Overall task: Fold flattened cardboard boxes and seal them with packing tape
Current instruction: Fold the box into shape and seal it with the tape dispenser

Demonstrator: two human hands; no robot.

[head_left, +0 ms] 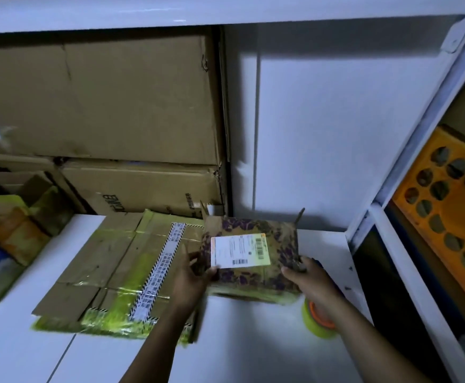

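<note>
Head camera showed the left hand (192, 275) gripping the left edge of a small brown cardboard box printed with purple patches (259, 275), its thumb at the corner of the box's white shipping label (241, 250). The right hand (307, 277) held the box's near right corner, fingers curled round it. The box sat above the white tabletop (253, 355), overlapping a flattened brown cardboard box striped with yellow-green tape (115, 275) on its left. A yellow-green tape roll with an orange core (318, 320) lay under the right wrist. Large stacked brown cartons (101, 100) stood behind.
</note>
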